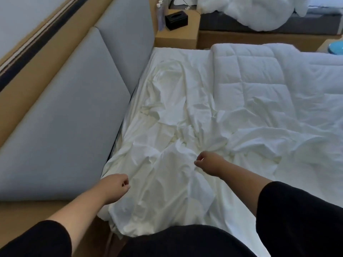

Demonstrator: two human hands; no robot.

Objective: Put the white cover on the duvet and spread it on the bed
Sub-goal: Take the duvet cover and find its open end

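Left hand (116, 184): pinches white cover (167, 182) at bed's (185, 54) near edge.
Right hand (207, 162): grips cover.
Duvet (259, 75): far side.

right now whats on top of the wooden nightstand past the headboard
A black tissue box sits on the nightstand. Pale items stand behind it, too cropped to identify.

Grey headboard (74, 112) walls the left (touching the bed); rumpled cover (176, 136) lies open rightward.
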